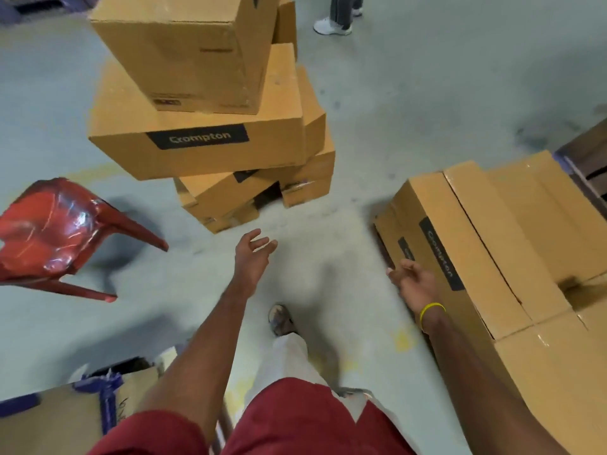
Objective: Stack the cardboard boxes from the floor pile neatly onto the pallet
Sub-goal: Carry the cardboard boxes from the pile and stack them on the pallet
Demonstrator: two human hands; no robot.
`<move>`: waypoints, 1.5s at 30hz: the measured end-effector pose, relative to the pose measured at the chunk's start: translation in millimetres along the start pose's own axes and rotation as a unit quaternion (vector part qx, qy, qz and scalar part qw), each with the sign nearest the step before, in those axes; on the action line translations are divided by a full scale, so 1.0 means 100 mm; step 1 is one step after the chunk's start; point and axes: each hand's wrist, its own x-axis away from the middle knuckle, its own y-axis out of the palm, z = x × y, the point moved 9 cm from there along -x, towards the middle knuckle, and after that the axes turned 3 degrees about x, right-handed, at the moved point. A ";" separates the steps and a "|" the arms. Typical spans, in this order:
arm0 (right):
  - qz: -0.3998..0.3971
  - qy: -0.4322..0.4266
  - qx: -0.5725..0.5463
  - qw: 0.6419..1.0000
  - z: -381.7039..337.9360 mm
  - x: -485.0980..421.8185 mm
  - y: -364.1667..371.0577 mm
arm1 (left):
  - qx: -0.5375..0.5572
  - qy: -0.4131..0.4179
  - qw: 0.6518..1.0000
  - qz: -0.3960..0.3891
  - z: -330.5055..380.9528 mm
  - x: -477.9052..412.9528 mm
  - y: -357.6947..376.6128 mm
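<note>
A loose pile of brown cardboard boxes (197, 139) rises ahead on the grey floor, a wide one with a black label near the top and a taller box (184, 50) above it. To the right, several long boxes (492, 244) lie side by side in a low, even layer; the pallet under them is hidden. My left hand (253, 257) reaches forward with relaxed fingers, empty, just short of the pile's lowest boxes. My right hand (414, 284), with a yellow band at the wrist, hangs loosely curled beside the end of the nearest long box and holds nothing.
A red plastic chair (56, 234) lies tipped at the left. An open box with blue tape (108, 395) sits at the lower left. Another person's legs and white shoe (331, 26) stand at the top. A dark pallet edge (588, 165) shows at the far right.
</note>
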 end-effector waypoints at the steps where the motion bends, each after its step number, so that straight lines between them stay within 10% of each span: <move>1: -0.015 -0.004 0.008 1.000 -0.12 -0.05 0.22 | 0.005 -0.006 1.000 0.013 0.04 -0.10 -0.19; 14: -0.068 -0.085 -0.045 0.993 -1.73 -0.30 1.93 | 0.128 0.049 0.979 0.151 1.06 -0.61 -1.82; 29: -0.071 -0.218 -0.082 0.970 -3.56 -0.91 2.16 | 0.235 0.175 0.943 0.161 2.36 -0.59 -1.07; 39: -0.168 -0.283 -0.061 0.942 -5.49 -2.25 2.40 | 0.345 0.185 0.854 0.343 3.09 -1.04 -0.45; 45: -0.205 -0.319 -0.044 0.924 -6.53 -2.81 2.59 | 0.240 0.188 0.861 0.407 3.54 -1.29 0.20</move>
